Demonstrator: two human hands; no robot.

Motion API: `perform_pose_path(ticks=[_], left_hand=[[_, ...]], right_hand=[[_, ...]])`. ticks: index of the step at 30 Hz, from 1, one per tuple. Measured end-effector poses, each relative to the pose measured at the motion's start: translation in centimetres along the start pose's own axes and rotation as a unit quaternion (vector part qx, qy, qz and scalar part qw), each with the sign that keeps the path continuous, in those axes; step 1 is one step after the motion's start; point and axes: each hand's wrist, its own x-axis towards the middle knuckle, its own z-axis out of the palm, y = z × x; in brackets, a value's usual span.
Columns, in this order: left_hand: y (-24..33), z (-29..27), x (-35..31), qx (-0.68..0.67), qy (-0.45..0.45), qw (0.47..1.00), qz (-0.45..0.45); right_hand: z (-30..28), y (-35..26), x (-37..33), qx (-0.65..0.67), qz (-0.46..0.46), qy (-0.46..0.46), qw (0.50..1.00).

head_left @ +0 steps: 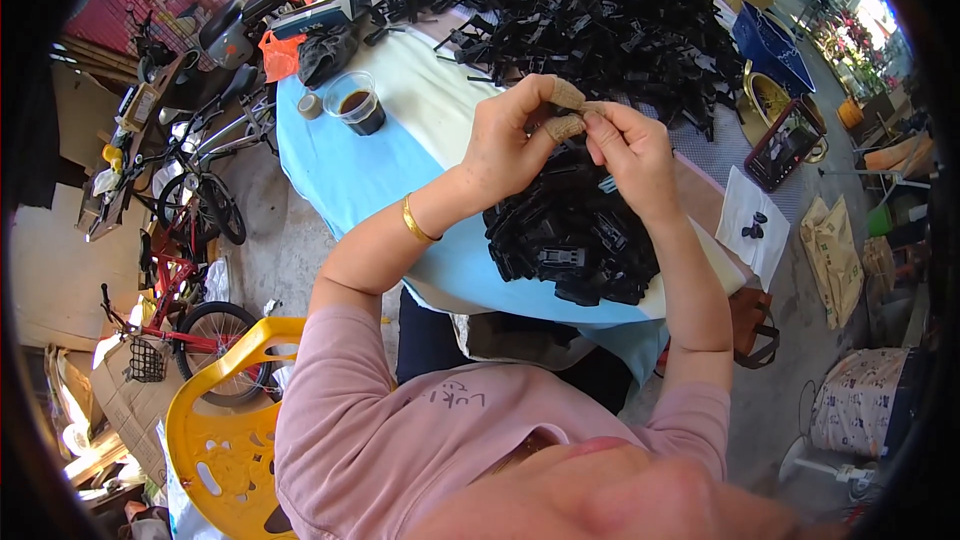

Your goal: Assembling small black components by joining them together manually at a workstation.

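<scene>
My left hand (pixel 510 135) and my right hand (pixel 635 155) meet over the table, fingertips pinched together. Beige tape or finger covers wrap the left thumb and forefinger. Between the fingertips, whatever is held is too small or hidden to name. Just beneath the hands lies a nearer pile of small black plastic parts (pixel 570 250), close to the table's front edge. Beyond the hands a much larger heap of similar black parts (pixel 590 10) covers the far side of the table.
A clear plastic cup of dark liquid (pixel 360 110) stands on the cloth-covered table (pixel 340 170) at left, beside a small lid (pixel 310 105) and an orange bag (pixel 282 55). At right are a phone (pixel 785 145) and white paper (pixel 755 230) with small black pieces. A yellow chair (pixel 215 410) is at lower left.
</scene>
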Motion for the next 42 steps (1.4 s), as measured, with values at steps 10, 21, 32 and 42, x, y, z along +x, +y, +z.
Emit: perform_pose_path(ticks=[10, 21, 32, 42], left_hand=[[-2.2, -3.3, 3.6, 0.005, -0.121, 0.987, -0.105], [-9.2, 0.8, 5.7, 0.458, -0.085, 0.877, -0.118], [-2.7, -0.2, 5.9, 0.230, -0.126, 0.960, -0.101], [-2.5, -1.2, 5.6, -0.078, -0.153, 0.961, -0.219]], right_hand=[[-3.8, 3.3, 2.2, -0.051, -0.047, 0.181, 0.981], [-3.2, 5.1, 2.6, -0.194, -0.167, 0.165, 0.952], [-3.4, 3.3, 1.7, -0.255, -0.266, 0.050, 0.928], [-2.8, 1.8, 1.2, -0.244, -0.286, 0.048, 0.925]])
